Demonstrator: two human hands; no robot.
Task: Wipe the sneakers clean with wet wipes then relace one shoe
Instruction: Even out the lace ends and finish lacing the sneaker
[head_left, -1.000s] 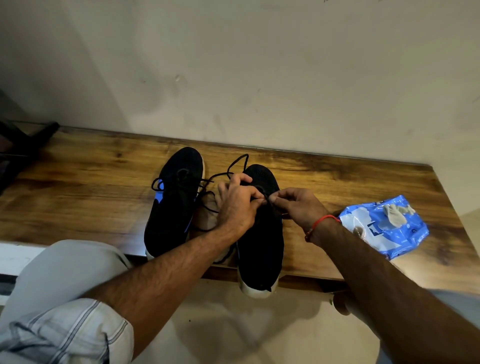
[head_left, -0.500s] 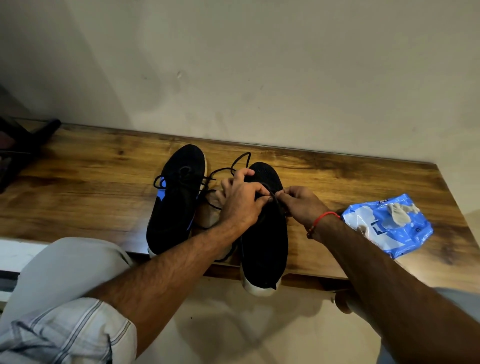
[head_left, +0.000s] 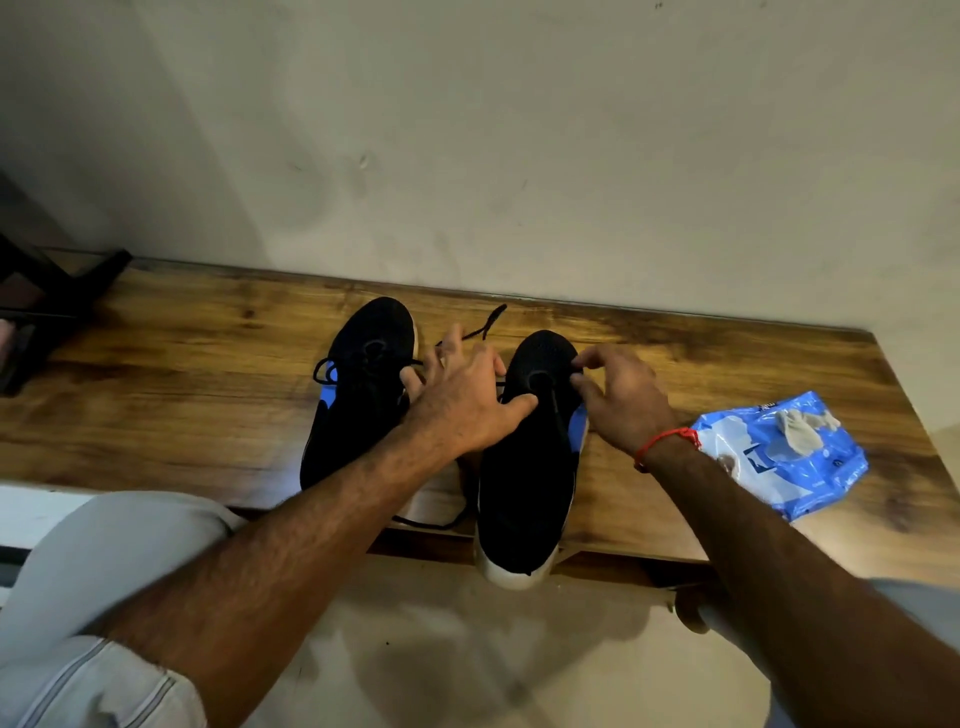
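Black sneaker (head_left: 524, 467) touched by left hand (head_left: 467, 405), fingers spread; right hand (head_left: 623, 405) fingers curl at its side, grip unclear

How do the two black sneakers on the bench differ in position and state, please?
The left sneaker sits nearer the wall on the bench; the right sneaker overhangs the front edge at its near end. The right hand and the thumb of the left hand are on the right sneaker, not the left sneaker. Both are black with blue side patches.

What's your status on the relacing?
Left grip thumb on overhanging black mesh sneaker, black lace at fingers, hold unclear. Right grip curled at its eyelet side. Blue wet-wipe pack off to side.
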